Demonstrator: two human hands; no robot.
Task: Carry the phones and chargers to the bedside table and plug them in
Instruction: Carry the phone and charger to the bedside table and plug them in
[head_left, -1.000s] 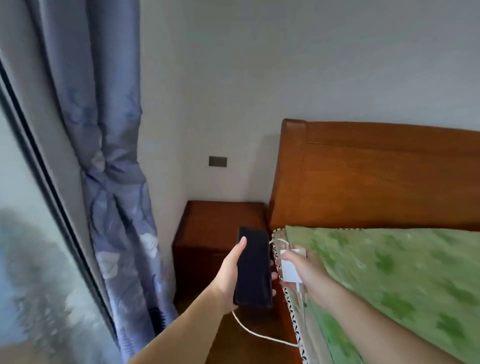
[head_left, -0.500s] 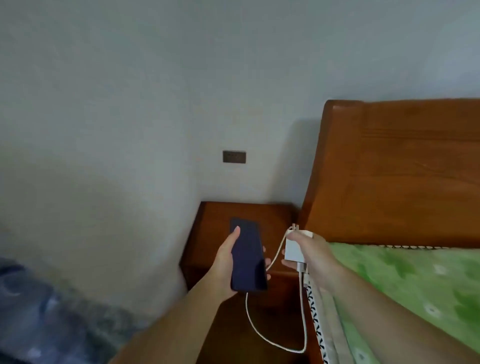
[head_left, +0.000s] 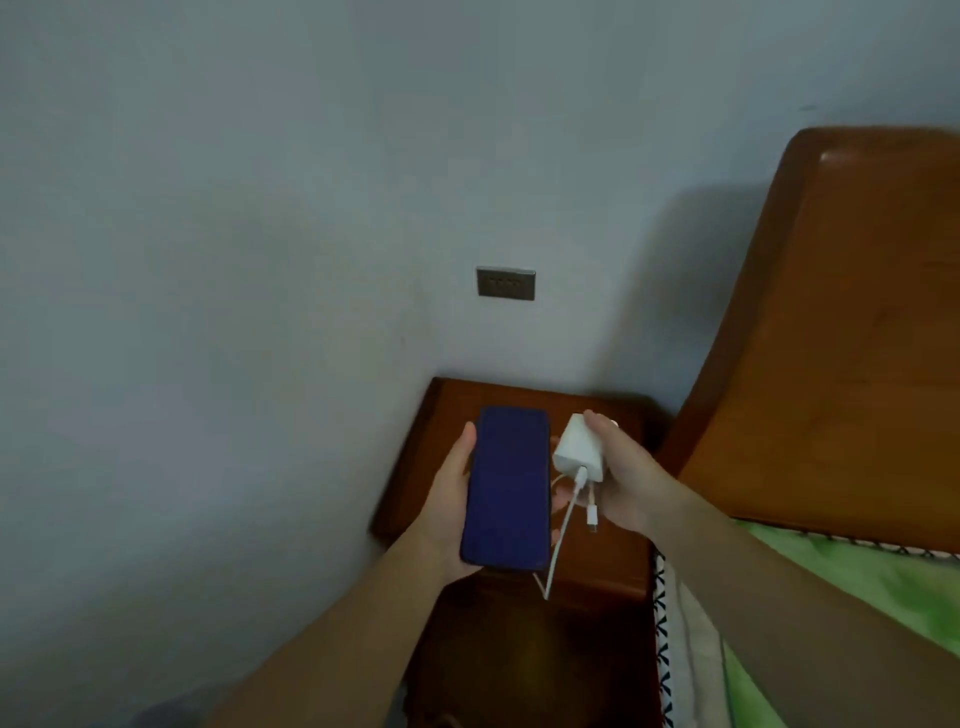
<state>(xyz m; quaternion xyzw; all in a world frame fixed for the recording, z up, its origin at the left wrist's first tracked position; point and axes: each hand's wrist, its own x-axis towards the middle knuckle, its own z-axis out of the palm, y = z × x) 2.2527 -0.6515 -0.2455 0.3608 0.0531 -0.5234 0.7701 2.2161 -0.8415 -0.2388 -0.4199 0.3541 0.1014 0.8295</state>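
Note:
My left hand (head_left: 451, 512) holds a dark phone (head_left: 506, 486), screen up and blank, above the wooden bedside table (head_left: 597, 561). Right beside it my right hand (head_left: 626, 480) grips a white charger block (head_left: 577, 448). Its white cable (head_left: 563, 525) loops down from the block, and the free plug end (head_left: 592, 521) dangles by my palm. Both hands hover over the table's top, apart from it. A dark wall socket (head_left: 505, 283) sits on the wall above the table.
The wooden headboard (head_left: 852, 338) rises on the right, close against the table. A green bedcover (head_left: 852, 582) and a patterned mattress edge (head_left: 662, 623) lie at the lower right. The pale wall (head_left: 234, 312) closes in the left side.
The view has swung left and closer to the table; the curtain and window are out of view. Both hands have moved forward over the table, still holding phone and charger.

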